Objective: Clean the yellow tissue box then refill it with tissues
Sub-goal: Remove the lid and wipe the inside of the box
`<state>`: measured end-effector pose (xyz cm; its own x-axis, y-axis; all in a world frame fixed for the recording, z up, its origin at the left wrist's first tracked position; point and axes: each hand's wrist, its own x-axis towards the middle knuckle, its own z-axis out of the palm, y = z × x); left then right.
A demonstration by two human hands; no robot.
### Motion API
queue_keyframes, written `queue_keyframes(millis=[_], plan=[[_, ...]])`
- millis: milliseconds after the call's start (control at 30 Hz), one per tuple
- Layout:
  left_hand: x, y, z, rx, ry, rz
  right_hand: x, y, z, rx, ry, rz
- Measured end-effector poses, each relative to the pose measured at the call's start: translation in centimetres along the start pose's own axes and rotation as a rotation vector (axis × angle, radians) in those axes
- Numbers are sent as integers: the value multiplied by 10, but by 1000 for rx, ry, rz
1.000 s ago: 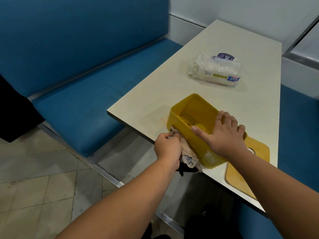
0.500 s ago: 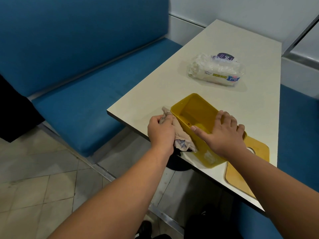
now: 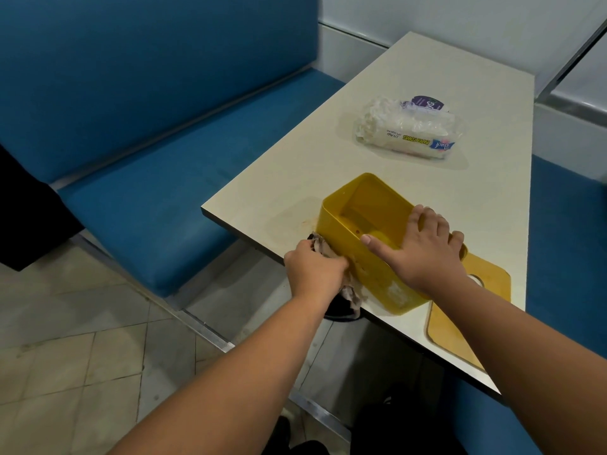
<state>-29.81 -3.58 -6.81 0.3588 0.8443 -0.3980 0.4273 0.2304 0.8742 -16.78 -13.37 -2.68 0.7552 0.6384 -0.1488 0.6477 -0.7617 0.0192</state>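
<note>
Yellow tissue box (image 3: 377, 274), left hand (image 3: 313, 269) pressing cloth (image 3: 323, 247)

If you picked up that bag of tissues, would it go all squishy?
Probably. The tissue pack has thin, crinkled plastic wrap, so it would likely sag and dent under fingers. It looks filled with soft white paper, so probably light. Lying flat on the table, it seems unlikely to roll.

Cloth (image 3: 323, 249) (left hand (image 3: 313, 269)) back down box side

Left hand (image 3: 313, 269) fisted, gripping; right hand (image 3: 423, 254) spread flat, pressing.
</note>
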Motion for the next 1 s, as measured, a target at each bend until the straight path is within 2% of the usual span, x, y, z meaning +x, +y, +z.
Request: queue_keyframes(millis=[100, 200, 467, 533, 633, 800, 900, 1000], plan=[[-8, 0, 5, 118, 1, 84, 0, -1, 0, -4, 2, 1], [-30, -3, 15, 96, -10, 101, 0, 0, 1, -9, 2, 2], [-61, -26, 18, 35, -310, 66, 1, 0, 1, 2, -7, 5], [-58, -33, 12, -37, -385, 30, 0, 1, 1, 9, -4, 5], [-59, -46, 7, -269, -439, -29, 1, 1, -1, 15, -14, 17], [-73, -36, 15, -600, -350, -48, 2, -1, -2, 37, -27, 23], [-81, -22, 25, -659, -318, -38, 1, -2, -2, 31, -22, 24], [-92, -15, 33, -613, -303, -30, 1, -2, -2, 28, -26, 22]])
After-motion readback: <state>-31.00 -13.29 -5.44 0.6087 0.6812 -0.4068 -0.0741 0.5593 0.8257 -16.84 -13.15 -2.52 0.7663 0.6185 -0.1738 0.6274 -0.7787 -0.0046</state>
